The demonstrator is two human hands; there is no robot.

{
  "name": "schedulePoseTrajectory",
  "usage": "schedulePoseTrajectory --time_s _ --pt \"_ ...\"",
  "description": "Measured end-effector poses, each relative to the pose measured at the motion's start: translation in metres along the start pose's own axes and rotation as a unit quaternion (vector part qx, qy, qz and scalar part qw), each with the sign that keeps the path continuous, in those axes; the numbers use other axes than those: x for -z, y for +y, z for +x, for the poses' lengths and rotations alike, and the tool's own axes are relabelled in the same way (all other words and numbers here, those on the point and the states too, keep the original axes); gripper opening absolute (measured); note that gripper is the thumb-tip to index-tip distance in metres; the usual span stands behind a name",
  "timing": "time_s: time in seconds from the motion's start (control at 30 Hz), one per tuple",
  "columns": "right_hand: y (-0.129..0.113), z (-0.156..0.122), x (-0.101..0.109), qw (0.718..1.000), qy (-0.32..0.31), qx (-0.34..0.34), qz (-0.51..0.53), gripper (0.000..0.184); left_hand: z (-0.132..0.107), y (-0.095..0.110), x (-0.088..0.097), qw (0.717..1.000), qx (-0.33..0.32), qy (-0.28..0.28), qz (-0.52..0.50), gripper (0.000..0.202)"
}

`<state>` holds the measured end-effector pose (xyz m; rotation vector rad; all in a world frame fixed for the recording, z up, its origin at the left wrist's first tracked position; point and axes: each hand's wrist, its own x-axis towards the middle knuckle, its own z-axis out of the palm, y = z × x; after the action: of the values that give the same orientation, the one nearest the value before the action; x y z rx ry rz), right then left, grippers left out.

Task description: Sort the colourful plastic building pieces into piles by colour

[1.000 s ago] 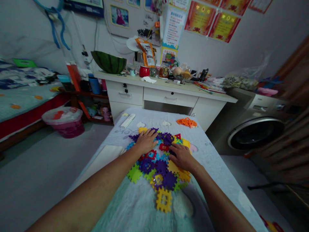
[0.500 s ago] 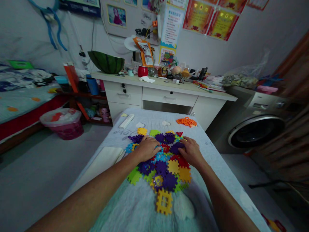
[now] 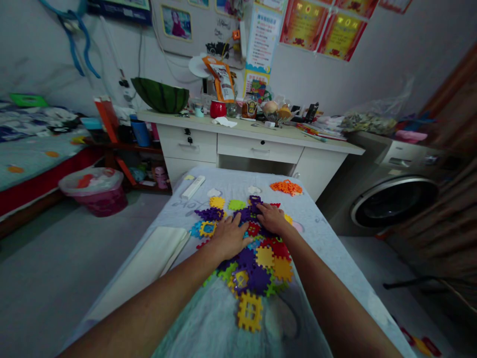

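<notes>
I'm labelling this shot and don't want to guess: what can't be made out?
All in the head view:
- What lies under the left hand: hidden by the hand.
- What is beneath the right palm: hidden by the hand's back.
- Small print on the poster: too small, blurred.
- The bed's far side: cut off by the left edge.

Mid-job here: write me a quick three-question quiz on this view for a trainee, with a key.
1. True or false: the left hand and the right hand are both clear of the orange pile.
2. Of the pieces on the patterned cloth, which lies nearest the camera?
3. Fill in: the watermelon sits toward the ____ end of the white desk, as the camera sees it.

Key:
1. True.
2. The yellow window-shaped piece.
3. Left.
</notes>
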<state>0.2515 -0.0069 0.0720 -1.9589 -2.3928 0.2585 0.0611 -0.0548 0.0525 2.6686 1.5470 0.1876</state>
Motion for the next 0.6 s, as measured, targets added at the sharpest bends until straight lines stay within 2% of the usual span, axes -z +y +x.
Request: schedulePoseTrajectory --time_s 0.13,0.27,0.37,0.47,0.6 --pt "-0.001 0.005 0.001 1.000 0.001 -0.015 0.021 0.053 -0.022 -0.005 0.005 0.999 0.044 0.008 0.021 0.058" --pt "0.005 -0.021 0.001 0.999 0.030 0.020 0.030 0.051 -0.029 -0.014 0.011 0.996 0.076 0.022 0.029 0.051" --pt "0.015 -0.048 -0.001 1.000 0.027 0.012 0.005 0.050 -0.026 -0.021 0.012 0.995 0.077 0.053 0.028 0.047" --pt "0.021 -0.066 -0.005 1.000 0.014 -0.012 -0.003 0.051 -0.016 -0.026 0.008 0.996 0.066 0.065 0.014 0.055" --pt "0.012 -0.064 -0.010 1.000 0.016 -0.010 0.011 0.052 0.002 -0.018 -0.002 0.997 0.065 0.007 -0.039 0.063"
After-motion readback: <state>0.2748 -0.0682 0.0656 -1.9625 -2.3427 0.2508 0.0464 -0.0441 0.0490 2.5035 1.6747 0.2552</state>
